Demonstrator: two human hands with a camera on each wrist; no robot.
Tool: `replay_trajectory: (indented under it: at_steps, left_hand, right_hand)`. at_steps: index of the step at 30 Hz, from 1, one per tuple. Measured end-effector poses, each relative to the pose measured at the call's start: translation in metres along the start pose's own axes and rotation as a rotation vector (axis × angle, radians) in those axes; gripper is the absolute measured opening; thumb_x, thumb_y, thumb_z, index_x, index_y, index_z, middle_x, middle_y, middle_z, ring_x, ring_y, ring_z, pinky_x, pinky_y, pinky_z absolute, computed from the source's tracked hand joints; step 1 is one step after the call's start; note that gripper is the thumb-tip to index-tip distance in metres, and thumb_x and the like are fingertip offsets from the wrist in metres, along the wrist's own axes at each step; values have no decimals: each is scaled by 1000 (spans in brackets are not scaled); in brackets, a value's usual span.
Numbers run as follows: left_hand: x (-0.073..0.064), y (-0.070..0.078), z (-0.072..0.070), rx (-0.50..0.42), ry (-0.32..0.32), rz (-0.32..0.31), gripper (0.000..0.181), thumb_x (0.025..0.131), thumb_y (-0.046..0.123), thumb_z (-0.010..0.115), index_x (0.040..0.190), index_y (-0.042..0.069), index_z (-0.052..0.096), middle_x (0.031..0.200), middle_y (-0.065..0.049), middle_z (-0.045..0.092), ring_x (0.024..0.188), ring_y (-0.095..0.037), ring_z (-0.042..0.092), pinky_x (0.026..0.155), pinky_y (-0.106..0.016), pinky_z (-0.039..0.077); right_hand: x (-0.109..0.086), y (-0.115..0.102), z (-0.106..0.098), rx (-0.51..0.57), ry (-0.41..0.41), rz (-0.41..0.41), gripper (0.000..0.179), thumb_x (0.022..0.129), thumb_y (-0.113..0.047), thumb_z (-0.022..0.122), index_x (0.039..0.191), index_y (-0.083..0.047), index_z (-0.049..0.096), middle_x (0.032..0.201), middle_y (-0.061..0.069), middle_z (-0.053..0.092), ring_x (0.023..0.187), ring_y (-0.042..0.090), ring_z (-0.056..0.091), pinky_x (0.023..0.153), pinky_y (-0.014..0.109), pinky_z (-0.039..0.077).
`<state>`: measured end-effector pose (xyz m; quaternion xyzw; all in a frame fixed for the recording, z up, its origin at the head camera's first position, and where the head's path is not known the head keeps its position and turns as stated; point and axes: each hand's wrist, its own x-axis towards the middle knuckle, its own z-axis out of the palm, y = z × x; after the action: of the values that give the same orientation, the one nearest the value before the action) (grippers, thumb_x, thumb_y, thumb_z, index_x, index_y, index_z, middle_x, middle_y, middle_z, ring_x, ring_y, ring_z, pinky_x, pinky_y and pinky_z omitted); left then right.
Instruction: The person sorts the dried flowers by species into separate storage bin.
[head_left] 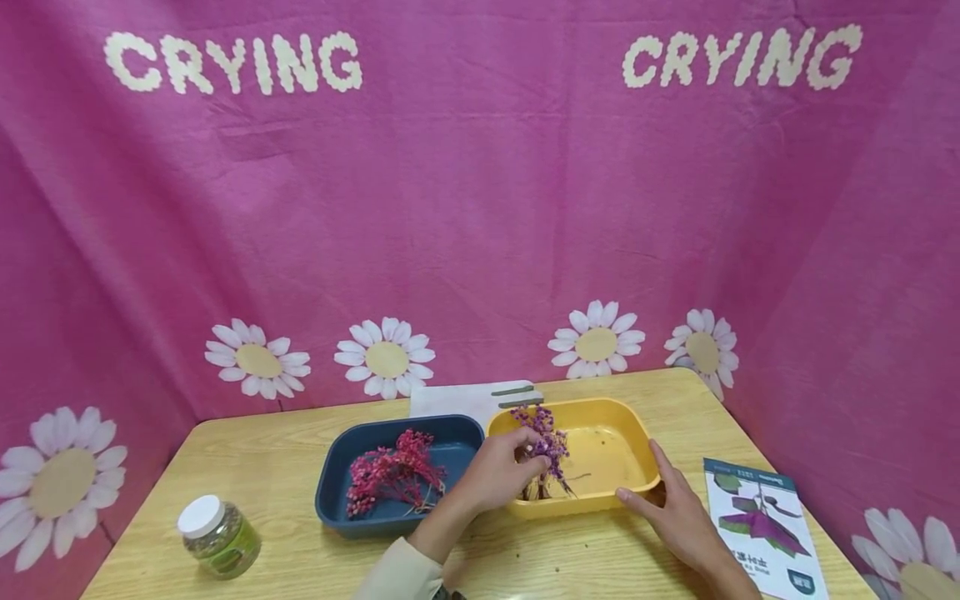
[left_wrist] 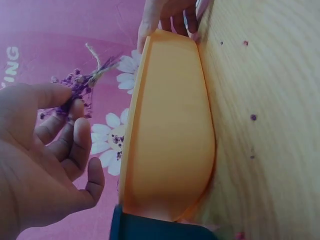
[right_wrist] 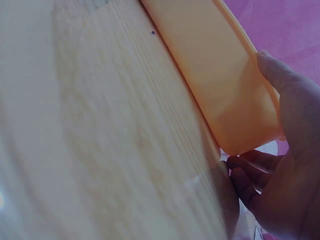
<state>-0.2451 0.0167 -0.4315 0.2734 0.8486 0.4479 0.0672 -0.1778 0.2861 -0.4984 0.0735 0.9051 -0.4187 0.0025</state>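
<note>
My left hand (head_left: 504,472) pinches a small bunch of purple dried flowers (head_left: 552,447) between thumb and fingers, over the left end of the yellow basin (head_left: 637,432). In the left wrist view the purple bunch (left_wrist: 75,90) shows above the basin's rim, its stems tied with pale twine. More purple sprigs stick up around the fingers, partly hidden by the hand. My right hand (head_left: 675,512) grips the basin's right front corner, thumb on the rim (right_wrist: 270,70) and fingers curled against the outer end.
A dark blue basin (head_left: 327,483) with pink dried flowers (head_left: 393,473) adjoins the yellow one on the left. A white-lidded jar (head_left: 219,537) stands at the left front. A printed seed packet (head_left: 765,525) lies at the right, a white sheet (head_left: 450,400) behind. Crumbs dot the table.
</note>
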Motion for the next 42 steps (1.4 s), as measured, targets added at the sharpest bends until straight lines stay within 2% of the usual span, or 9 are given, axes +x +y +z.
replay_trajectory:
  at_steps: [4, 9, 13, 15, 21, 25, 30, 37, 42]
  left_hand:
    - [9, 4, 1, 48, -13, 9, 25, 92, 28, 65, 112, 14, 65, 86, 4, 64, 62, -3, 49, 59, -21, 43]
    - [19, 5, 4, 120, 12, -17, 20, 91, 28, 65, 108, 18, 62, 87, 6, 61, 66, -4, 50, 62, -22, 43]
    - [27, 3, 8, 226, 44, -28, 18, 90, 28, 66, 105, 21, 60, 86, 8, 62, 70, -3, 52, 64, -21, 43]
    - [31, 2, 10, 293, 57, -7, 16, 90, 28, 66, 103, 21, 61, 84, 7, 64, 70, -4, 53, 62, -22, 43]
    - [42, 3, 16, 449, 25, 14, 8, 89, 30, 67, 94, 23, 64, 82, 8, 67, 71, -6, 58, 60, -22, 43]
    - [46, 3, 23, 475, 3, -20, 7, 88, 30, 68, 92, 25, 66, 77, 11, 65, 69, -5, 57, 58, -23, 42]
    - [47, 1, 29, 495, 14, -41, 10, 85, 27, 68, 95, 25, 67, 75, 10, 64, 67, -6, 56, 56, -25, 42]
    - [46, -1, 31, 516, 42, -39, 16, 84, 27, 68, 99, 22, 67, 88, 7, 66, 72, -7, 57, 57, -24, 42]
    - [42, 0, 29, 503, 67, -28, 28, 87, 29, 65, 113, 21, 64, 98, 4, 65, 78, -9, 57, 58, -25, 43]
  right_hand:
    - [0, -1, 1, -7, 4, 3, 107, 86, -59, 63, 156, -20, -8, 152, 30, 24, 140, 49, 26, 111, 66, 21]
    - [-1, 0, 2, -1, 28, -25, 105, 87, -56, 63, 156, -20, -6, 150, 31, 27, 139, 50, 27, 111, 66, 21]
    - [-2, -1, 2, -11, 46, -45, 104, 87, -56, 64, 157, -18, -4, 149, 31, 29, 138, 49, 31, 110, 66, 24]
    - [-2, -1, 2, -10, 50, -48, 104, 87, -56, 64, 157, -18, -3, 149, 31, 30, 137, 48, 31, 110, 66, 24]
    - [-1, -3, 2, -2, 46, -39, 104, 86, -56, 64, 157, -19, -3, 152, 30, 26, 139, 48, 28, 111, 66, 22]
    - [-1, -4, 4, -4, 48, -39, 104, 86, -56, 64, 157, -19, -2, 153, 30, 24, 140, 50, 25, 111, 65, 21]
    - [-2, -5, 5, -6, 52, -42, 103, 86, -56, 64, 157, -20, -2, 153, 30, 24, 140, 50, 26, 111, 65, 21]
    - [-2, -3, 3, -27, 54, -33, 103, 86, -57, 64, 157, -21, -1, 153, 30, 26, 139, 50, 28, 110, 66, 23]
    - [-3, 0, 1, -43, 68, -37, 103, 86, -57, 64, 157, -21, -1, 152, 30, 27, 137, 52, 32, 108, 67, 26]
